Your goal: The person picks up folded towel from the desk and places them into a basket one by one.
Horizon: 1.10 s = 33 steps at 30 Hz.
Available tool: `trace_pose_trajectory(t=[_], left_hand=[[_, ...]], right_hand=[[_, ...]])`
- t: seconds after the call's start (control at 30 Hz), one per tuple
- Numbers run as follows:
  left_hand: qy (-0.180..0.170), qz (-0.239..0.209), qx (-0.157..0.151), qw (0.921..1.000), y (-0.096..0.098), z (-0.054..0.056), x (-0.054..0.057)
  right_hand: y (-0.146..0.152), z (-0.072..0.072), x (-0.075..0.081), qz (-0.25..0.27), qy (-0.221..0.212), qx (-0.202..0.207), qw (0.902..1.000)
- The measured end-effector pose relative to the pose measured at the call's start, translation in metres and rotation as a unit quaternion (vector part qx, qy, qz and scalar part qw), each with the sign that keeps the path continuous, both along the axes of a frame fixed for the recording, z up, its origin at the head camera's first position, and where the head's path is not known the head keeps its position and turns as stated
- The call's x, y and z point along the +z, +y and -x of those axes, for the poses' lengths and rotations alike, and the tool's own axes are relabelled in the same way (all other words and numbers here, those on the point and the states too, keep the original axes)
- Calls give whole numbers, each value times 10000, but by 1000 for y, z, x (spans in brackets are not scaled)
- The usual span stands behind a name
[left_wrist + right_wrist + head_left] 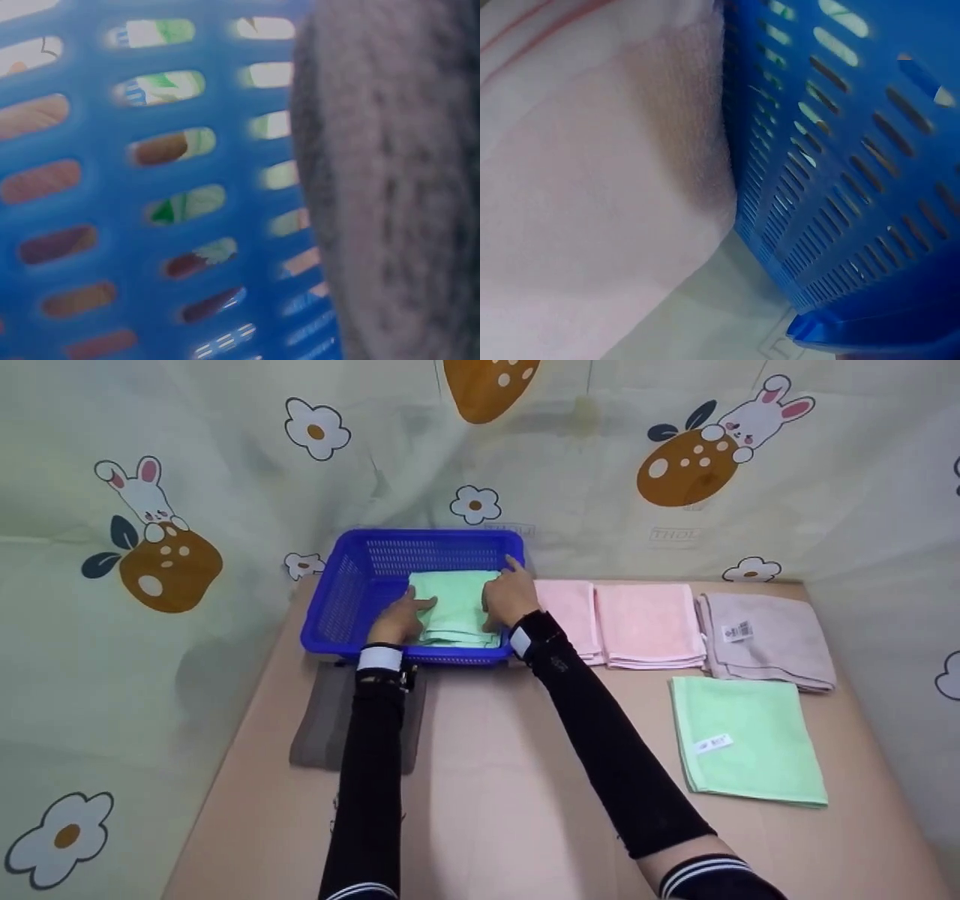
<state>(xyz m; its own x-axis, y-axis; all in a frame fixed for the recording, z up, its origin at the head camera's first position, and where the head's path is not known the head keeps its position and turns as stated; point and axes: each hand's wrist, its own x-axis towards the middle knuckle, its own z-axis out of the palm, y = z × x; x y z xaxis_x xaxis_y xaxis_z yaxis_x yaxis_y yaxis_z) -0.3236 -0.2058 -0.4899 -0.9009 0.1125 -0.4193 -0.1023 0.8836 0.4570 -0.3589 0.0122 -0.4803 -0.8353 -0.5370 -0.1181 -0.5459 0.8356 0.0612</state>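
Observation:
A blue slotted plastic basket point(337, 585) stands at the back of the table. In its right part lies a folded light green towel point(454, 600). My left hand point(397, 619) holds the towel's left side, thumb across the top and its other fingers mostly hidden. On the opposite edge my right hand point(511, 594) grips the towel, with the index finger stretched toward the basket's right rim. The left wrist view shows the basket wall point(112, 172) close up, with green through its slots. Neither hand appears in the wrist views.
Right of the basket lie two folded pink towels point(566, 611) point(649, 622) and a greyish-mauve towel point(772, 634). Another green towel point(750, 739) with a white label is nearer the front. A dark grey towel point(322, 727) lies before the basket, partly under the left forearm. A printed curtain point(585, 480) hangs behind.

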Motion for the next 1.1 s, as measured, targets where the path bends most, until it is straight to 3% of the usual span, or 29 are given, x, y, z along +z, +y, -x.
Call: trace_pose_trajectory(t=[0.4,1.1], left_hand=[[-12,130,14,9999,-4,-6,-7],[-56,74,-19,10000,2,3,2]], right_hand=[[-6,-4,-9,-506,-114,115,9986],[4,2,0,-219,31,232,9995]])
